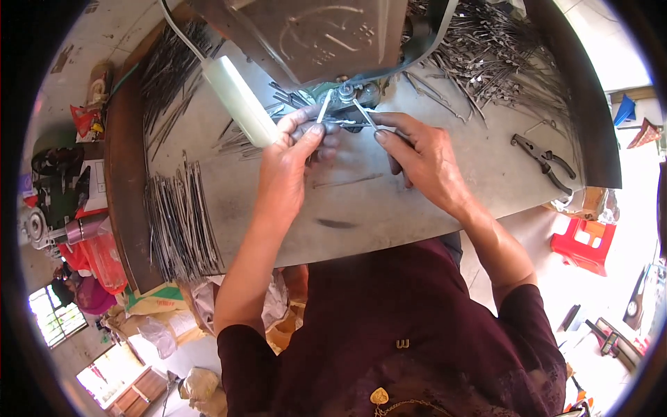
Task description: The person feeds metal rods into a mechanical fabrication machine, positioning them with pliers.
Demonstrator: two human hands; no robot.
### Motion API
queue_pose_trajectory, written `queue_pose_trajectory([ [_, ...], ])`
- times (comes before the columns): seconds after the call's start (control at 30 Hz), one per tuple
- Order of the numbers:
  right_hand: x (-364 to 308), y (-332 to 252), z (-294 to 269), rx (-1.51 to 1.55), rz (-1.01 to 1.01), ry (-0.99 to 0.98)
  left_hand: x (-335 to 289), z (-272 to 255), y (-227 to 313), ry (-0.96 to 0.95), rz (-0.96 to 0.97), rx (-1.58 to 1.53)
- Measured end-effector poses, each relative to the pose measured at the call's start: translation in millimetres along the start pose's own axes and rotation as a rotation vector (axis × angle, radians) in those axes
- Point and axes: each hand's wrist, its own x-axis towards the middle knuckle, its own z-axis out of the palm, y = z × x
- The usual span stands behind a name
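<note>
Both hands are raised over the metal worktable (278,229), close under a machine. My left hand (300,139) pinches a short, bright metal strip (324,106) between thumb and fingers, its tip pointing up. Across from it, my right hand (422,149) grips a thin metal rod (364,113) that slants up toward the machine's round metal part (346,92). More thin metal lies between the hands, but its shape is hard to make out. A white bar-shaped lamp (240,101) on a cable hangs just beside my left hand.
A large metal machine cover (313,35) overhangs the work spot. Dark thin rods lie in heaps at the far left (170,73) and far right (486,52); a stacked bundle (182,219) rests at near left. Pliers (545,160) lie at the right. A red stool (585,245) stands beyond the table.
</note>
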Motion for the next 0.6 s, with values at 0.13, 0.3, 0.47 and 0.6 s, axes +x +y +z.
queue_pose_trajectory([
  [0.13,8,-6,11,0.049,-0.029,0.024,16,3,-13,0.047,0.019,-0.088],
  [0.3,7,-6,15,0.044,-0.016,0.027,18,14,-15,0.014,0.017,-0.209],
  [0.47,9,-5,17,0.013,-0.034,0.049,18,11,-11,-0.028,-0.018,-0.242],
  [0.6,10,-6,16,-0.001,-0.032,0.078,22,4,-12,-0.086,-0.029,-0.282],
])
